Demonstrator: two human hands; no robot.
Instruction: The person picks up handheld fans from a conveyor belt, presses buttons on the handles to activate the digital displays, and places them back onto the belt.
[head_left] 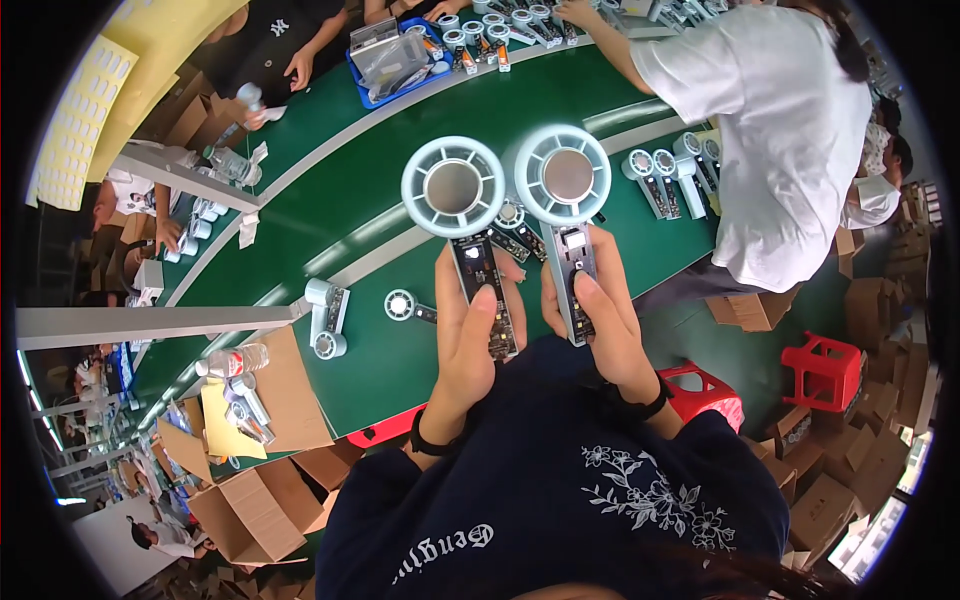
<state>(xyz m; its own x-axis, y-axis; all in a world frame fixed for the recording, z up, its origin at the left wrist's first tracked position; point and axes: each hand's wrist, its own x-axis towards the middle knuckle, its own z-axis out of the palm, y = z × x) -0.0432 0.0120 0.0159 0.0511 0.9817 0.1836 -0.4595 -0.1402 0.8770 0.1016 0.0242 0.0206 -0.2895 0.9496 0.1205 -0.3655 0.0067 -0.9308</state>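
In my left hand [467, 340] is a handheld fan [453, 188] with a pale blue round head; its open handle bares a dark circuit board. My right hand [608, 325] grips a second handheld fan [563, 175] of the same kind, its board bare too, with a small white part near the top. Both are held upright side by side, heads nearly touching, thumbs pressed on the boards. Partly hidden behind them, more fan units [513, 228] lie on the green table [380, 370]. A single fan [400, 305] and a small pair [327, 318] lie left of my hands.
Several fans [665, 180] stand in a row at right, beside a co-worker in a white shirt [750, 130]. Across the green conveyor [330, 215] sit a blue tray [440, 70] and more fans. Cardboard boxes [260, 510], a bottle [235, 360] and red stools [825, 370] surround the table.
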